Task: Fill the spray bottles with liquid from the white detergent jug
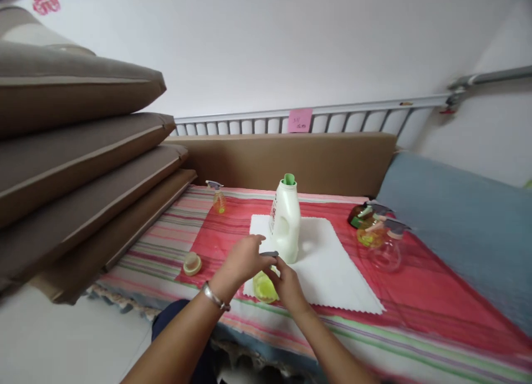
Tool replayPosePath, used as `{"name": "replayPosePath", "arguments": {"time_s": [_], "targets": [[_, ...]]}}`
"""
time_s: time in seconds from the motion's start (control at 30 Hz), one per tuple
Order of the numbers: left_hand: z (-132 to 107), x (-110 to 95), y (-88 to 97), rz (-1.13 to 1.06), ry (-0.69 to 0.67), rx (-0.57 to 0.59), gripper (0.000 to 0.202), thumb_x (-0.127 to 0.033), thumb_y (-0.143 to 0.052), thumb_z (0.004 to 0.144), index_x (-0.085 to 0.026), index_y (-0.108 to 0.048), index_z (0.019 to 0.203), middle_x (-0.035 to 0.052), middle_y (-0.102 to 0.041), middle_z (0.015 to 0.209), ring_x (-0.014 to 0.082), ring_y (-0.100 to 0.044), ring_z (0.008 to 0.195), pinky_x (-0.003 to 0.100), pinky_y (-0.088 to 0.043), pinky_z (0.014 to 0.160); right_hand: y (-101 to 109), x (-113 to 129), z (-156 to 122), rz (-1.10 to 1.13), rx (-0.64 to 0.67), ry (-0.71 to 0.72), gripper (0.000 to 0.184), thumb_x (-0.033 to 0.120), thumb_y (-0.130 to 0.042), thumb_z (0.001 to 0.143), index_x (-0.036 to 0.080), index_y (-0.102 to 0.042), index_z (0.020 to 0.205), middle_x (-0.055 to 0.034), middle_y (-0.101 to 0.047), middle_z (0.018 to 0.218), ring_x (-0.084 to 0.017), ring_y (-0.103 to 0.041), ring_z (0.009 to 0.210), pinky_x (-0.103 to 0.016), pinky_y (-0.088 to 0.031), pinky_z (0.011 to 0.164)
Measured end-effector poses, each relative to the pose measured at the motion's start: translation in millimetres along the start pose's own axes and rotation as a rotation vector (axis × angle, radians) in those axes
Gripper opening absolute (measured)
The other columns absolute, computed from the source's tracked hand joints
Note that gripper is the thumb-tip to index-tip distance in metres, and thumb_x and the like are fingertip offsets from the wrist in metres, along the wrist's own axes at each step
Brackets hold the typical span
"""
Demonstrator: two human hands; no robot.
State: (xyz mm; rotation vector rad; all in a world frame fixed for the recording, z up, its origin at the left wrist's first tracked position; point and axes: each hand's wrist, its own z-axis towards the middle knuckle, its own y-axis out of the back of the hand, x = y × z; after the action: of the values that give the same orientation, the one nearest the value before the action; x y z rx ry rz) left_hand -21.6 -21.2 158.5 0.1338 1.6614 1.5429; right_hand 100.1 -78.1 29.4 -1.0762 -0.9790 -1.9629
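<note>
Both my hands meet over a small yellow-green spray bottle (pixel 265 287) at the near edge of a white cloth (pixel 328 267). My left hand (pixel 241 260) curls over the bottle's grey spray head (pixel 269 254). My right hand (pixel 288 287) grips the bottle's body from the right. Just behind them a white detergent jug (pixel 286 220) with a green spout stands upright on the cloth.
A small orange spray bottle (pixel 218 198) stands at the back left, and a round cap (pixel 192 263) lies near the left edge of the striped red cover (pixel 436 295). Three more spray bottles (pixel 376 231) cluster at the right. Stacked brown cushions (pixel 78 168) loom on the left.
</note>
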Motion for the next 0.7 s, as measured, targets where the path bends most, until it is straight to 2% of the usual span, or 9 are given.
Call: {"name": "replayPosePath", "arguments": {"time_s": [0.1,0.2,0.47,0.7], "targets": [[16,-10,-14.7,0.152,0.021,0.103,0.030,-0.023,-0.067,0.062,-0.015,-0.069,0.090,0.0107,-0.071,0.083,0.0260,-0.065,0.078,0.029,-0.045,0.065,-1,-1,-1,-0.002,-0.044,0.012,0.023,0.026,-0.058,0.076,0.025,-0.063,0.099,-0.0031,-0.071,0.092,-0.025,-0.064,0.087,-0.033,-0.047,0.076],[27,-9,-21.4,0.255,0.016,0.166,0.011,-0.018,-0.063,0.061,-0.015,-0.070,0.069,0.0074,-0.068,0.064,0.0218,-0.063,0.065,0.026,-0.040,0.056,-3,-1,-1,-0.009,-0.090,0.007,0.022,0.026,-0.059,0.075,0.025,-0.064,0.096,-0.0023,-0.071,0.088,-0.024,-0.064,0.081,-0.031,-0.047,0.072],[38,-9,-21.7,0.319,-0.010,0.211,0.010,-0.019,-0.060,0.060,-0.013,-0.068,0.063,0.0051,-0.064,0.057,0.0163,-0.057,0.056,0.023,-0.033,0.049,-7,6,-2,-0.054,-0.137,-0.040,0.021,0.030,-0.065,0.071,0.026,-0.063,0.092,-0.0019,-0.070,0.086,-0.024,-0.064,0.079,-0.030,-0.043,0.068],[33,-3,-29.5,0.151,0.006,0.127,0.007,-0.015,-0.061,0.057,-0.014,-0.067,0.061,0.0047,-0.063,0.055,0.0172,-0.057,0.056,0.025,-0.036,0.052,-4,12,1,-0.077,-0.137,-0.062,0.014,0.032,-0.065,0.071,0.027,-0.061,0.085,0.0004,-0.070,0.082,-0.023,-0.065,0.077,-0.028,-0.040,0.063]]}}
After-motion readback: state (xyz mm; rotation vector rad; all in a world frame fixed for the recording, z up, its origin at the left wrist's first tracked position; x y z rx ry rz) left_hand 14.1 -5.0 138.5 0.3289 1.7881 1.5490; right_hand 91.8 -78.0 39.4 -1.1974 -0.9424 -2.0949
